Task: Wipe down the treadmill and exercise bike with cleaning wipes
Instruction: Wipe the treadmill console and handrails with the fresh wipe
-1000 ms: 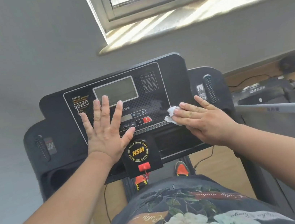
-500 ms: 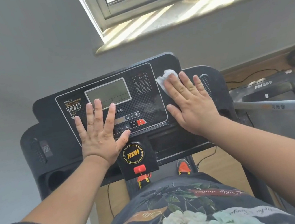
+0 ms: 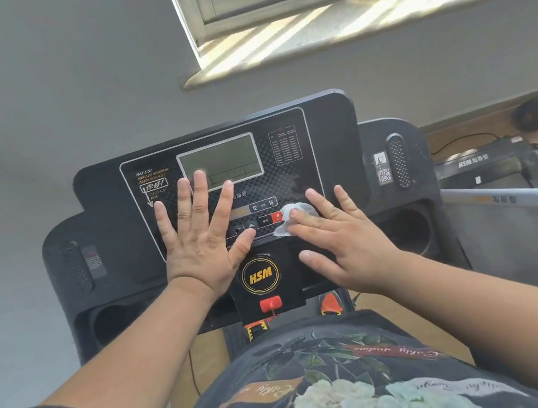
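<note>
Left hand (image 3: pixel 198 239) flat, fingers spread, bracing the black treadmill console (image 3: pixel 328 147); right hand (image 3: pixel 342 245), near-right, presses the crumpled white wipe (image 3: pixel 292 219) flat for scrubbing.

Treadmill console (image 3: pixel 328 147) matt black plastic (dotted panel); display (image 3: pixel 219 157) glossy; wipe (image 3: pixel 292 218) crumpled white cloth.
</note>
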